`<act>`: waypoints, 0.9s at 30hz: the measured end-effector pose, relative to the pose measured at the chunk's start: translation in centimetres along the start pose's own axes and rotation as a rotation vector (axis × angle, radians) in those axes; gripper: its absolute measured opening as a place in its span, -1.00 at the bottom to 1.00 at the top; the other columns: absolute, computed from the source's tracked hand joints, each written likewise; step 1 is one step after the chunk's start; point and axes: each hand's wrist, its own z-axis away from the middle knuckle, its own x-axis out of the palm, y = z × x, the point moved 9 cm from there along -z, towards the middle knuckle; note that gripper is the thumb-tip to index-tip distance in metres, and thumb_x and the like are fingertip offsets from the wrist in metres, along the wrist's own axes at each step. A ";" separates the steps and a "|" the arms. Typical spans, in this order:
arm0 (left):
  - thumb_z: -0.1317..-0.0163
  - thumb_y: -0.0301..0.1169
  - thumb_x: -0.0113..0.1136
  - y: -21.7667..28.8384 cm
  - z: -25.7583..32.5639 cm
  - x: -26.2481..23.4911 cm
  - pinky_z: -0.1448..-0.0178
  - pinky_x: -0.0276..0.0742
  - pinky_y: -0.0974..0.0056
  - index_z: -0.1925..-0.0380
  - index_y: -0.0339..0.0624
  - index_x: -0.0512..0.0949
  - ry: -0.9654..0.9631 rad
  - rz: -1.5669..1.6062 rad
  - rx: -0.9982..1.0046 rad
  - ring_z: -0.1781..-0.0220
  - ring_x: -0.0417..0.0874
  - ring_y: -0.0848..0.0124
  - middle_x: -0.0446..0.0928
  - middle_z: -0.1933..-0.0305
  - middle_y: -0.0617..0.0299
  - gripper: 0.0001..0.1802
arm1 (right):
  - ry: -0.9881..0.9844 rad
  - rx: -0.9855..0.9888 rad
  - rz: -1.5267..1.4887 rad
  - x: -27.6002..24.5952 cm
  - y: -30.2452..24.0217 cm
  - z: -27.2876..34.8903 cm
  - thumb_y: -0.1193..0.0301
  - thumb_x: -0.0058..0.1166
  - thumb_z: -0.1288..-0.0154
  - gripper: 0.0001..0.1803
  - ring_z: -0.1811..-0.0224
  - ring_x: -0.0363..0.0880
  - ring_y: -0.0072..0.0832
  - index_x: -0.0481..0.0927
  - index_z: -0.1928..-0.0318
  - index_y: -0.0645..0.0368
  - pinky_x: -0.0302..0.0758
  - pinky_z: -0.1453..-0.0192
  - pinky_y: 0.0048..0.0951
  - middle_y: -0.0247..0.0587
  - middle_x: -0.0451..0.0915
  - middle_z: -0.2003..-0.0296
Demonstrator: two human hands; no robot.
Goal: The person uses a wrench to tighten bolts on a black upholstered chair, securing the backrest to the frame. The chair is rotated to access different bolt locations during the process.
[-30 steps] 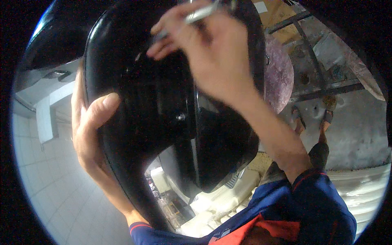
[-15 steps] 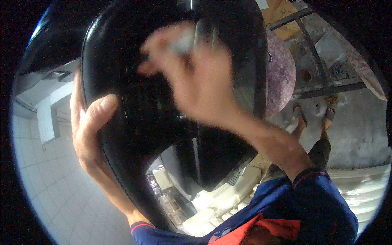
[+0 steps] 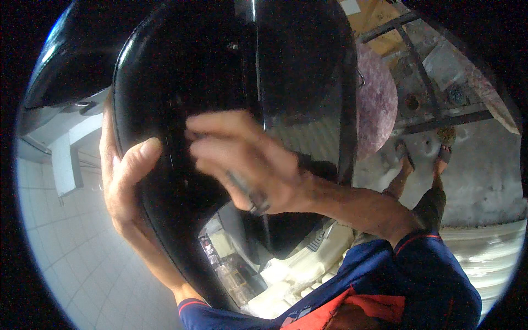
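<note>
A large black glossy padded piece (image 3: 159, 104) with a stitched edge, curved like a seat, fills the middle of the head view. My left hand (image 3: 126, 170) grips its left rim, the thumb lying on the face and the fingers wrapped behind. Over the lower middle of the piece is my right hand (image 3: 247, 159), its fingers reaching left and somewhat blurred. A small slim grey object (image 3: 250, 195) sits by the right thumb, held in the hand; its kind cannot be made out. Whether the right fingertips touch the black surface is unclear.
Another glossy black piece (image 3: 71, 60) stands at the upper left, above a white bracket-like part (image 3: 69, 159). A round mottled pinkish disc (image 3: 379, 99) lies to the right. Cream foam-like pieces (image 3: 297, 283) sit below, and cardboard (image 3: 379, 16) is at the upper right.
My right hand has come down the black piece, nearer to me, and has turned so that its fingers point left. The left hand keeps its grip on the rim.
</note>
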 end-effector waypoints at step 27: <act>0.06 -0.20 0.43 -0.7 0.1 -0.4 -0.45 0.50 0.09 -0.45 -0.46 0.35 0.001 -0.026 0.015 -0.27 0.66 -0.02 0.57 -0.27 -0.27 0.03 | 0.081 0.053 0.035 -2.0 1.4 -2.8 0.61 0.22 -0.39 -0.91 0.22 0.72 -0.17 0.58 0.15 0.27 0.65 0.17 -0.25 -0.09 0.63 0.29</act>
